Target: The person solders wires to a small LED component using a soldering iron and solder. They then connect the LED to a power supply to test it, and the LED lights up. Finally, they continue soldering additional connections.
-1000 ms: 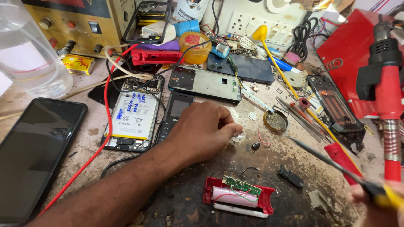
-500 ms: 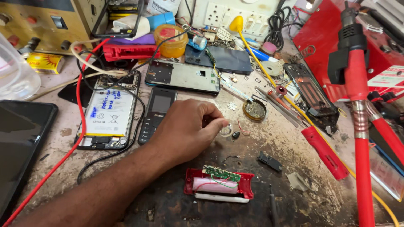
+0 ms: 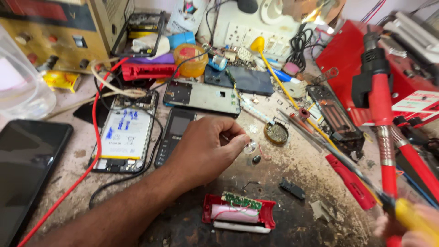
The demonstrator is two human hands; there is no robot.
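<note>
My left hand (image 3: 203,148) reaches across the worn bench from the lower left. Its fingertips pinch a small round clear part (image 3: 250,147) with a thin red wire on it, just above the surface. Below the hand lies an open red case (image 3: 270,219) holding a green circuit board (image 3: 241,200) and a pink cell. My right hand (image 3: 414,233), blurred at the lower right corner, grips a yellow-handled tool (image 3: 409,216). The tool's thin shaft runs up and left, past a round tin of brass wool (image 3: 275,132).
An opened phone with a white battery (image 3: 123,137), a black keypad phone (image 3: 176,132) and a bare phone frame (image 3: 201,96) lie left of the hand. A black phone (image 3: 27,160), plastic bottle (image 3: 18,87), red cable (image 3: 93,123), red screwdriver (image 3: 352,180) and red hot-air handle (image 3: 379,96) crowd the bench.
My left hand has shifted a little right and lifted the small round part between its fingertips. My right hand, out of view half a second ago, is back at the lower right with the tool.
</note>
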